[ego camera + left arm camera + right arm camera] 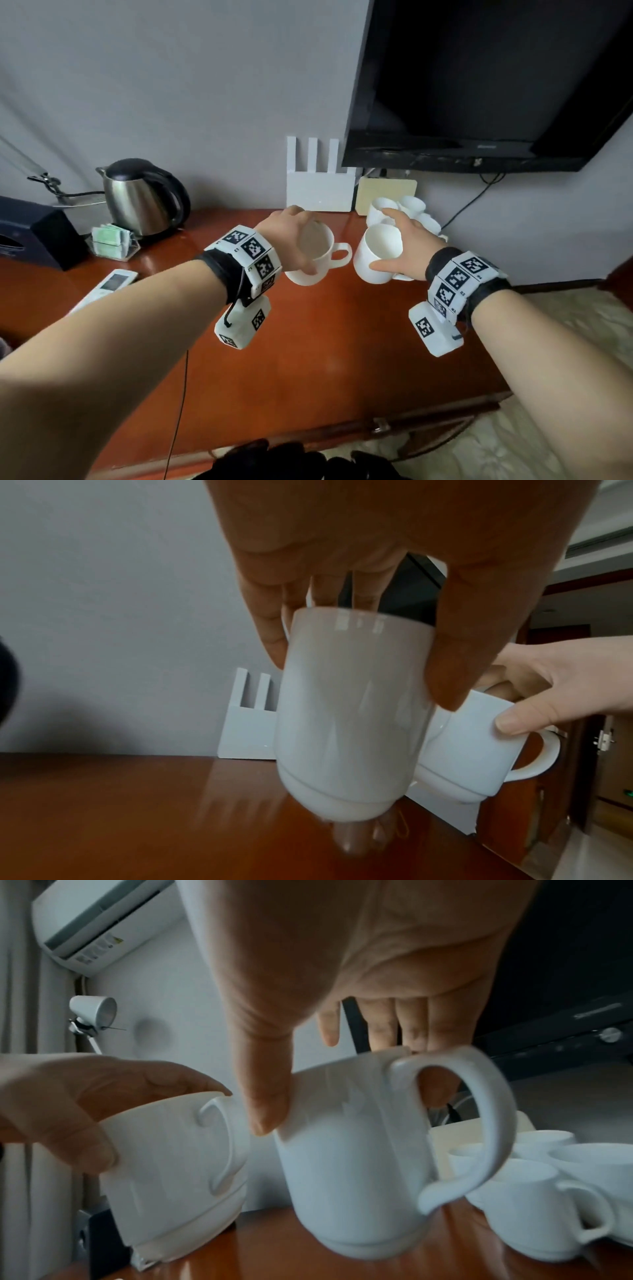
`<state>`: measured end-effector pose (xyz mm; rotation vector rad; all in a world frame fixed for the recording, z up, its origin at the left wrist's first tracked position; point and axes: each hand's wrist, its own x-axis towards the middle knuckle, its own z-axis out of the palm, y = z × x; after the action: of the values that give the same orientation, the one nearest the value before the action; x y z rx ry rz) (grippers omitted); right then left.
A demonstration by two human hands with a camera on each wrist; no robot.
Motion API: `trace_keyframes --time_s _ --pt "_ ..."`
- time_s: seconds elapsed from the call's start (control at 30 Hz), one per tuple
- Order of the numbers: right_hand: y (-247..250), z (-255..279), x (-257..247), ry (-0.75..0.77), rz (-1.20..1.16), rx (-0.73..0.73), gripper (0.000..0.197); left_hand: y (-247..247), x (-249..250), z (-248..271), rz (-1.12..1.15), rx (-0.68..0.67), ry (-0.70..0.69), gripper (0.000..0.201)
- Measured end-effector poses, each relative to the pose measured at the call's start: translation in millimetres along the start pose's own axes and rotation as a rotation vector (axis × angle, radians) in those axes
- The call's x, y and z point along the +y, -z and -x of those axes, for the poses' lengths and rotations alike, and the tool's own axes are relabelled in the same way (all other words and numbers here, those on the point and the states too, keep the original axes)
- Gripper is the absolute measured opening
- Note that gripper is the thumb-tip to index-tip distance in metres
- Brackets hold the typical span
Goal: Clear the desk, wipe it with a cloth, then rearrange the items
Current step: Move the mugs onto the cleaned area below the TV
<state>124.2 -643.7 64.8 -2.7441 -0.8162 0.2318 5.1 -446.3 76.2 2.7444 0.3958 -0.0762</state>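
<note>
2 white mugs are held above the middle of the reddish wooden desk [325, 342], side by side and just apart. The left mug [315, 251] is tilted, its mouth turned up and toward the person, its long axis leaning back toward the wall, and its handle points right toward the other mug; in the left wrist view its base sits just above the desk top, though I cannot tell whether it touches. The right mug [378, 253] is tilted too, its mouth facing up and left, and its handle is on the right side under the palm.

The left hand [291, 236] grips its mug from above, fingers curled over the far rim and thumb pressed on the near wall; the right hand [407, 246] holds its mug the same way, thumb on the near side and fingers curled down over the far side.

Behind the right hand a cluster of more white mugs [411, 209] stands near the wall, beside a pale board [387, 190] and a white router [320, 186]; above them hangs a black television [479, 85]. At the far left of the desk are a steel kettle [140, 198], a clear holder of green packets [111, 240], a dark tissue box [37, 233] and a white remote [109, 286].
</note>
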Motion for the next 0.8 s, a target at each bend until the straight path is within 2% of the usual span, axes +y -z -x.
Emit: trace_keyframes --time_s 0.43,0.57,0.8 --pt "-4.3 -82.1 195.3 -0.082 -0.059 -0.126 0.099 -114.5 122.8 -131.1 -0.019 -0.218 -0.020 0.086" --pt "-16.7 -99.6 225.6 -0.116 -0.076 -0.170 0.099 -140.0 145.7 -163.2 -0.022 -0.294 -0.003 0.086" --pt "-36.1 -126.1 244.9 -0.088 -0.060 -0.219 0.095 -166.3 160.6 -200.8 -0.015 -0.314 0.004 0.085"
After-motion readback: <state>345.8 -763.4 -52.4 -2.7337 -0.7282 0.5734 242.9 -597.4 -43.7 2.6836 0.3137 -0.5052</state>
